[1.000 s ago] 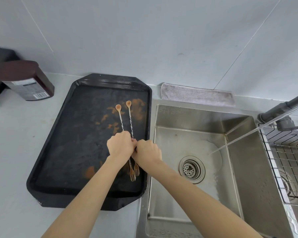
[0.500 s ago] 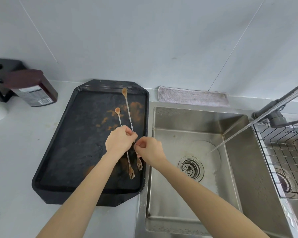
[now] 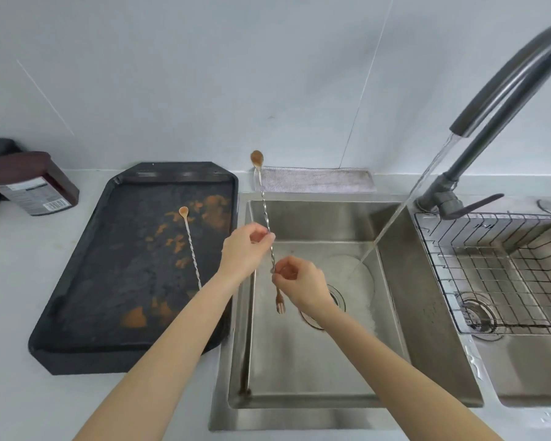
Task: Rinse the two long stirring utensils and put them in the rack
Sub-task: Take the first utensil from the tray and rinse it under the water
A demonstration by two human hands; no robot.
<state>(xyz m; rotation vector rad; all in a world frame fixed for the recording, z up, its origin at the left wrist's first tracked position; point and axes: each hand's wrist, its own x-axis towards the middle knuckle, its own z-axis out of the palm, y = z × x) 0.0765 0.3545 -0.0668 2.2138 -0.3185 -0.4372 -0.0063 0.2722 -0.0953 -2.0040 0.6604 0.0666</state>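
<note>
A long twisted metal stirrer (image 3: 264, 211), with a small brown spoon at its far end and a little fork at its near end, is held in the air over the left part of the sink (image 3: 299, 361). My left hand (image 3: 245, 246) pinches its middle. My right hand (image 3: 299, 284) pinches it lower down, just above the fork. The second stirrer (image 3: 190, 240) lies on the black tray (image 3: 77, 297), its near end hidden behind my left forearm. The wire rack (image 3: 458, 265) sits in the right basin.
Water runs from the dark curved faucet (image 3: 490, 90) in a slanted stream into the sink, right of my hands. Brown powder smears the tray. A folded grey cloth (image 3: 315, 183) lies behind the sink. A dark brown container (image 3: 35, 186) lies at the far left.
Both hands lifted one stirrer off the tray and carried it right, over the sink. The other stirrer stayed on the tray. The view shifted right, showing the faucet.
</note>
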